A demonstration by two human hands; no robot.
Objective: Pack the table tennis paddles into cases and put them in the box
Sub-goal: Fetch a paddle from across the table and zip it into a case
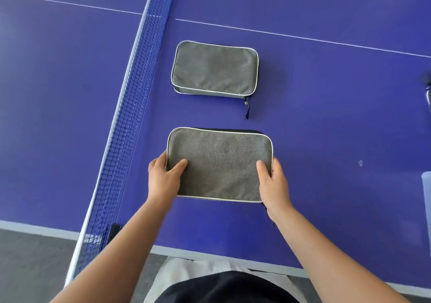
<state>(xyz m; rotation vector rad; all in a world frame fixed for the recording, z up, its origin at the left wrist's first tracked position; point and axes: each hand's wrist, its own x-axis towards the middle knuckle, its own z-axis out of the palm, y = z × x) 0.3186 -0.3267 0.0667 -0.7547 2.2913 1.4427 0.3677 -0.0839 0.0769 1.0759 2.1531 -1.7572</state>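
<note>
While the purple table tennis surface [326, 116] fills nearly the whole view, its net [137, 88] runs as a dark mesh band from the top centre down to the near left edge, with a white centre line crossing beyond it. Right of the net lie two grey fabric paddle cases with pale piping. The near case [219, 165] sits close to the person's edge of the surface, its long sides running left to right. The left hand [163, 181] grips its left short end, thumb laid on top of the fabric and fingers curled round the edge; the right hand [274, 186] grips the right short end the same way, thumb on top. Whether the case is lifted or resting cannot be told. A dark strip shows along its far edge. The far case [214, 69] lies apart from the near one, farther from the person, flat and untouched, zipped shut as far as can be seen; its dark zipper pull [246, 109] trails from the near right corner toward the near case. What either case holds is hidden. At the right edge, a pale object [426, 197] is cut off by the frame.
</note>
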